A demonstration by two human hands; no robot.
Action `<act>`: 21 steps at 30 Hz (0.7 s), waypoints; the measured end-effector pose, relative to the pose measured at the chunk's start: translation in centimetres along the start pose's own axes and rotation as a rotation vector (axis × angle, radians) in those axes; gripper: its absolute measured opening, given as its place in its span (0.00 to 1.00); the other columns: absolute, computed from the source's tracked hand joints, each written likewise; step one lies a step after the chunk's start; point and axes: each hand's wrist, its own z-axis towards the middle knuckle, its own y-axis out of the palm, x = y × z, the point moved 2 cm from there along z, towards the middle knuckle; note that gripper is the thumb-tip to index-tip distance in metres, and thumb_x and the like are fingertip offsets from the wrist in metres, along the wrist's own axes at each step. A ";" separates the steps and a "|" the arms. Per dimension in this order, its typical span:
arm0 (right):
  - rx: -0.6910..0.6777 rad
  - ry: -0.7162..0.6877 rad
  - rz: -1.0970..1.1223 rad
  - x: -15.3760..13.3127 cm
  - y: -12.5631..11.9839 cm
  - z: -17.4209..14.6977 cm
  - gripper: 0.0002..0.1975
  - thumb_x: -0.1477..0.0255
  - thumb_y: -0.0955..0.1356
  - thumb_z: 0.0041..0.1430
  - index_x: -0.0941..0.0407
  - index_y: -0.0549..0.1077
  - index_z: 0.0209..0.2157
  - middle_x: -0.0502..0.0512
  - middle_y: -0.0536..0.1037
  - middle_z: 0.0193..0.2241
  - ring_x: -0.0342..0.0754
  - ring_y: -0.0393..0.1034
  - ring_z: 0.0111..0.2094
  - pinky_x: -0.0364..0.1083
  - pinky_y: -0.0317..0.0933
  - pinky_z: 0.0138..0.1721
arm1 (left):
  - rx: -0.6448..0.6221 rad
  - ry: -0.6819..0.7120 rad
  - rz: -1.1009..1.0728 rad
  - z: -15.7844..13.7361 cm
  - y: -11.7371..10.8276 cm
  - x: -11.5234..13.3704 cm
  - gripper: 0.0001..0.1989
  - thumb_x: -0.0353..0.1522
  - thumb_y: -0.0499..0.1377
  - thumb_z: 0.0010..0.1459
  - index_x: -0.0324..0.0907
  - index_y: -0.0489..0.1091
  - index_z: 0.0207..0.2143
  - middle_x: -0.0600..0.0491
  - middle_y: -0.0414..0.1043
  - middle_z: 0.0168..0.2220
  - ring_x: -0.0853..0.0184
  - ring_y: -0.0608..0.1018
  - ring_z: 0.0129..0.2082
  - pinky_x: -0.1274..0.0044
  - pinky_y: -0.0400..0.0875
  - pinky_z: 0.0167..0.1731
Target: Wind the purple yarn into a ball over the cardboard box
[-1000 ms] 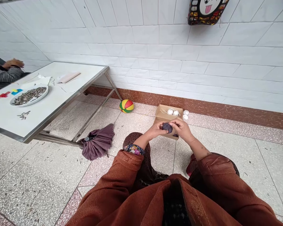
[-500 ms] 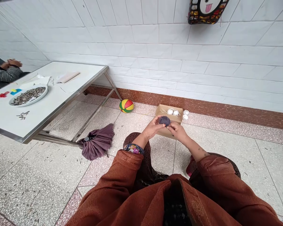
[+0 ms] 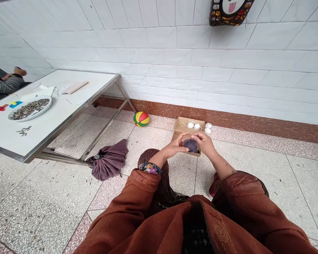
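A dark purple-grey ball of yarn [image 3: 190, 145] is held up in front of my knees, above a cardboard box [image 3: 181, 127]. My left hand [image 3: 175, 147] grips it from the left, with the thumb below and the fingers behind. At its upper right, my right hand [image 3: 206, 144] is closed in a pinch against the yarn; the strand between the fingertips is too fine to make out. White yarn balls [image 3: 190, 125] with loose ends lie in the far part of the box. Just right of the box, more white balls [image 3: 208, 128] rest on the floor.
To the left stands a white table [image 3: 76, 97] with a plate of sunflower seeds [image 3: 30, 108]. A striped ball [image 3: 141, 119] and a folded purple umbrella [image 3: 108, 160] are on the floor. Another person's arm [image 3: 7, 84] shows at far left. A patterned bag [image 3: 230, 12] hangs by the wall.
The yarn ball has moved slightly right and down and looks turned. My right hand has risen from beside its lower right to its upper right. The other person's hands have shifted.
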 end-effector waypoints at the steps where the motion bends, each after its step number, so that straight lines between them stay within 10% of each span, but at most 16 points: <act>1: -0.010 0.034 0.008 0.5 0.2 0.0 0.14 0.58 0.68 0.62 0.53 0.76 0.31 0.52 0.76 0.28 0.49 0.68 0.30 0.47 0.63 0.35 | -0.005 0.013 -0.024 -0.1 0.0 0.2 0.43 0.34 0.74 0.47 0.52 0.62 0.65 0.50 0.75 0.47 0.63 0.76 0.47 0.69 0.67 0.49; 13: -0.267 -0.190 -0.120 -1.0 1.8 -1.8 0.12 0.61 0.68 0.66 0.53 0.79 0.35 0.54 0.79 0.32 0.50 0.73 0.34 0.49 0.67 0.39 | 0.411 0.079 0.052 0.5 -2.4 -0.7 0.30 0.34 0.72 0.44 0.41 0.71 0.51 0.49 0.76 0.47 0.63 0.76 0.48 0.68 0.64 0.56; 21: -0.052 -0.161 -0.041 -1.3 0.2 -0.1 0.14 0.58 0.69 0.64 0.52 0.78 0.31 0.54 0.77 0.29 0.50 0.70 0.32 0.49 0.65 0.36 | 0.260 -0.057 0.139 -0.2 -1.2 -0.7 0.27 0.32 0.70 0.45 0.40 0.73 0.50 0.49 0.75 0.43 0.64 0.75 0.43 0.70 0.66 0.49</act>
